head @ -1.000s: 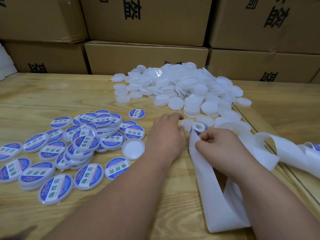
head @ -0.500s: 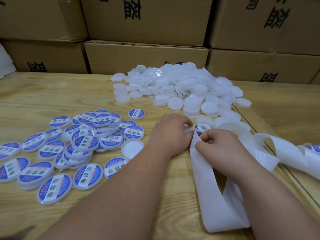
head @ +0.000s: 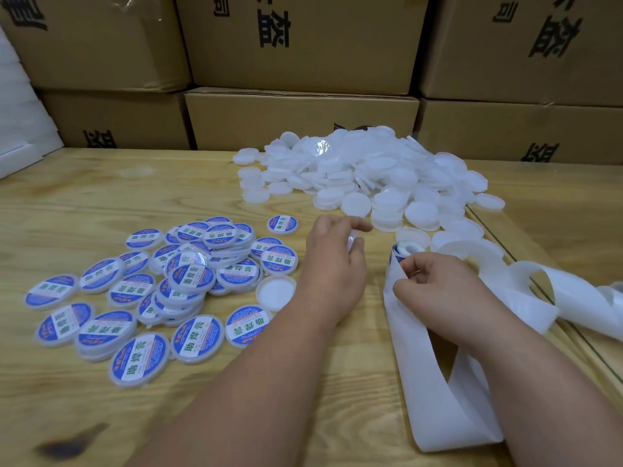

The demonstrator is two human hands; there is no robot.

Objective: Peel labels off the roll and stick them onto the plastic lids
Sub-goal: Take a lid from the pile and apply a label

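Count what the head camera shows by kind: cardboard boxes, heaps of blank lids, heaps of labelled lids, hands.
Cardboard boxes: 6
Heaps of blank lids: 1
Heaps of labelled lids: 1
Hands: 2 (left hand grips a blank lid; right hand pinches at the label roll)
Total: 10

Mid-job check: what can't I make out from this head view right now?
- What the left hand grips: only a white edge shows between its fingers.
- Label roll: the right hand covers its near side, so the labels left can't be counted.
- Backing strip: its far end is cut off by the right edge.
- Small print on the labelled lids: too small.
- Cardboard boxes: cut off at the top edge.
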